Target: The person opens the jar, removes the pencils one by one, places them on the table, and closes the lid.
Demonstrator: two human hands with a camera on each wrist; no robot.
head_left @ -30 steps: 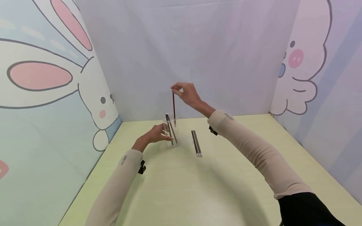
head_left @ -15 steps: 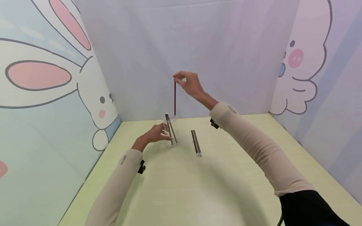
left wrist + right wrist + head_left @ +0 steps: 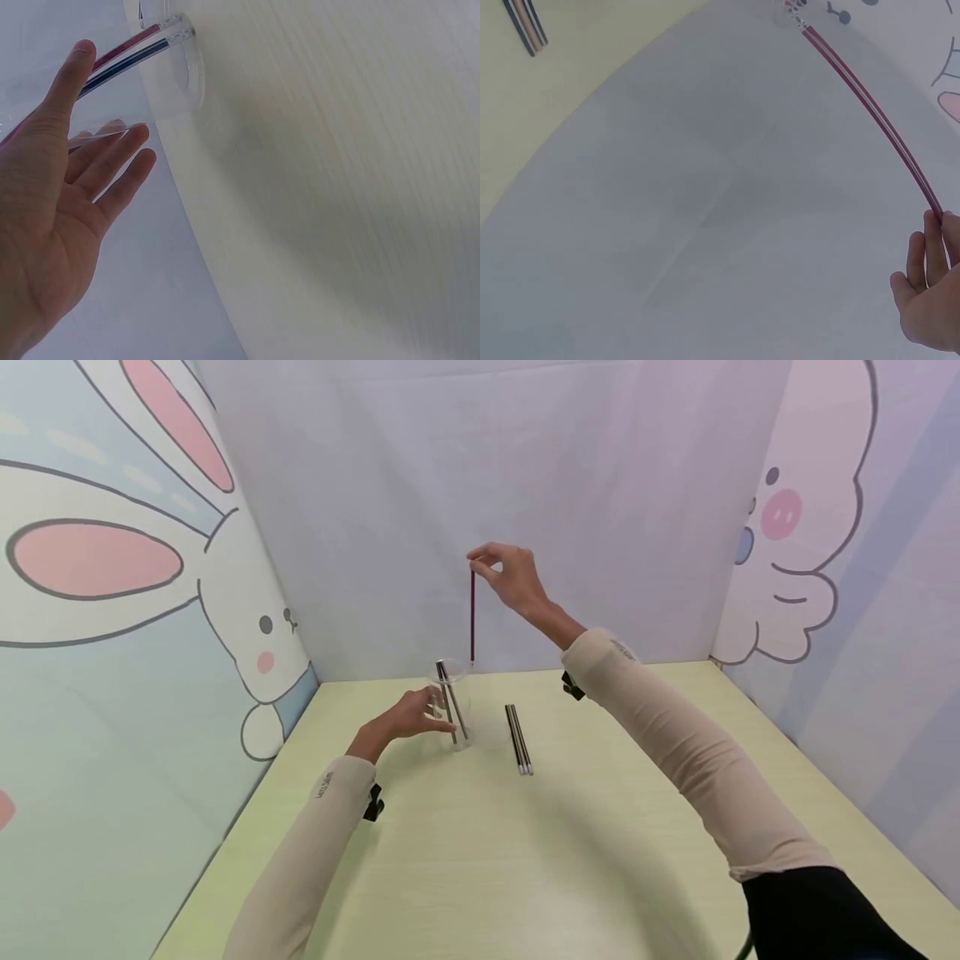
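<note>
curling the left hand (image 3: 411,714) loosely round the clear cup (image 3: 463,693), holding its side between thumb and half-spread fingers. standing upright on the pale table (image 3: 420,860), looking thin, smooth and probably light, so likely tipping or sliding under a hard nudge; calling for a gentle hold low on the wall. containing a leaning red pencil (image 3: 126,49) and a dark pencil (image 3: 126,67), slanting together with pale ends down at the base. suspending an upright red pencil (image 3: 472,618) above the table with the right hand (image 3: 516,578), pinching the top end between thumb and fingertips. hanging clear of the cup, with the lower end near the rim's right side. probably handling as light and stiff, perhaps slipping or swinging from such a high pinch; likely steering better from a hold nearer the middle. showing three pencils (image 3: 519,739) lying side by side on the table to the cup's right, likely rolling under a bump.
</note>
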